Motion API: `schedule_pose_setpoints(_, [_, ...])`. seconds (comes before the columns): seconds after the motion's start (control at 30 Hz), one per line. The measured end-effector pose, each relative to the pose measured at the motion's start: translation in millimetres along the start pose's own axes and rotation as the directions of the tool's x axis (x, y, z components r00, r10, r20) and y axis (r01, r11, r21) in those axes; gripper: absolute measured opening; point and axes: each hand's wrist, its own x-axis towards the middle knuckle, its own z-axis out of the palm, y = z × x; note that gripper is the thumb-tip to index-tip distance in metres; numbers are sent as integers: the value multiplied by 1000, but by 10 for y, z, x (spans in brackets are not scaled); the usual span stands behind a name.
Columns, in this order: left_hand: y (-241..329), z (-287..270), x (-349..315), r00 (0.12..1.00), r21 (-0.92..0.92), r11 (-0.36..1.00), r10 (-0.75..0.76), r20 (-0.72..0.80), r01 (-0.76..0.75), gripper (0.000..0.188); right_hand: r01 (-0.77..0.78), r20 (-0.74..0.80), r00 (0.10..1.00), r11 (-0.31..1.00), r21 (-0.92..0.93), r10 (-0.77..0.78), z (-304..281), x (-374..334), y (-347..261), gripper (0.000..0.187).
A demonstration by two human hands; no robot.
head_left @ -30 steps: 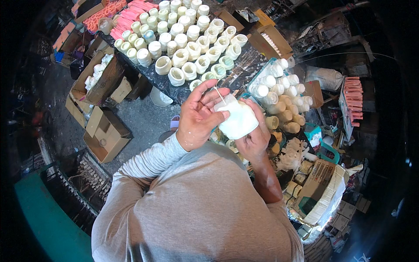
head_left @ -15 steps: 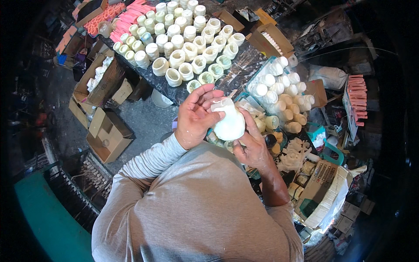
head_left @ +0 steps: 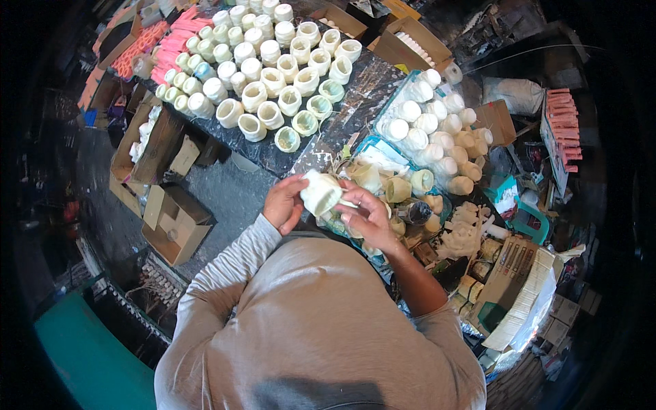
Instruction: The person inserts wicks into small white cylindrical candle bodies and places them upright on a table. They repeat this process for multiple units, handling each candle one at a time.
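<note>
As the person's gray shirt (head_left: pixel 314 321) fills the space nearest me, both forearms reach out beyond it, and a pale cup (head_left: pixel 321 195) hangs between the two hands, raised and tilted so that its opening shows on the lower right side. The left hand (head_left: pixel 282 203) is on the cup's left, its fingers and thumb bent and pinching the upper left part of the wall. The right hand (head_left: pixel 369 215) is on the other side, fingers curled close to the cup's right edge; a thin pale sliver shows by the fingertips, and I cannot tell whether they pinch it or only touch the cup.

Just beyond the right hand sit yellowish cups (head_left: pixel 398 189), crowded among other bits. To the right of these, lower down, leans a big torn carton (head_left: pixel 506 273), while an open brown box (head_left: pixel 174 225) lies on the floor to the left. Past the hands, white cylinders (head_left: pixel 426 123) stand packed together at right. Further off, on a dark table (head_left: pixel 369 85), hollow cups (head_left: pixel 290 100) spread in rows, with pink pieces (head_left: pixel 179 44) heaped at the table's far left.
</note>
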Motion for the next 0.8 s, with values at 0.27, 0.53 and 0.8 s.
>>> schedule_pose_setpoints(0.27, [-493, -74, 750, 992, -188, 982, 39, 117, -17, 32, -263, -406, 878, 964, 31, 253, 353, 670, 629, 79])
schedule_pose_setpoints(0.53, [-271, -432, 1074, 997, 251, 968, -5, 72, -13, 39, -322, -330, 919, 894, -310, 216, 336, 1221, 928, 81])
schedule_pose_setpoints(0.8, [-13, -1612, 1323, 960, 563, 796, 279, -17, -221, 44, -110, -119, 991, 852, -511, 56, 1148, 1598, 1484, 91])
